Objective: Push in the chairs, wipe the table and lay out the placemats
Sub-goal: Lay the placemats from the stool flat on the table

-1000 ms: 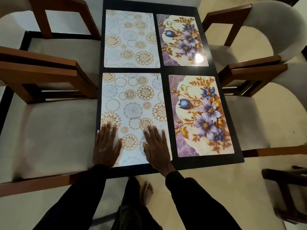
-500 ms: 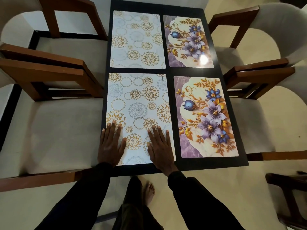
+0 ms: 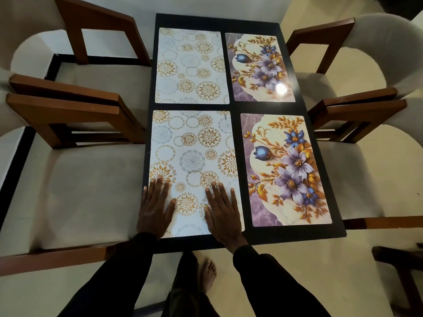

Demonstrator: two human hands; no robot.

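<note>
The cream floor [image 3: 332, 271] spreads out below me. My bare foot [image 3: 207, 274] stands on it, toes pointing forward, with my dark trouser leg [image 3: 183, 303] just to its left. A black strip [image 3: 16, 156] runs along the far left, with white beyond it. At the lower right edge stands a dark wooden frame [image 3: 400, 261]; I cannot tell what it belongs to.
</note>
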